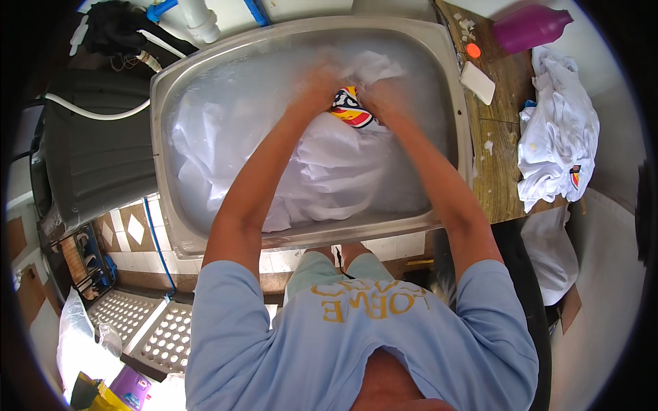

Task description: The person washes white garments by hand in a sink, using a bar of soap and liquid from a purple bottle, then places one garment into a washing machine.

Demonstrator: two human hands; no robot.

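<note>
A wet white shirt with a red, yellow and black print lies partly under cloudy, greyish water in a large metal basin. Its printed part is bunched up between my two hands near the basin's far side. My left hand is closed on the cloth just left of the print. On the other side, my right hand grips the cloth, with a white fold rising beyond it. Motion blurs both hands, and their separate fingers do not show clearly.
To the right, a wooden tabletop bears a pale soap bar, an orange cap, a purple bottle on its side and piled white clothes. A white hose and blue pipe run at the left.
</note>
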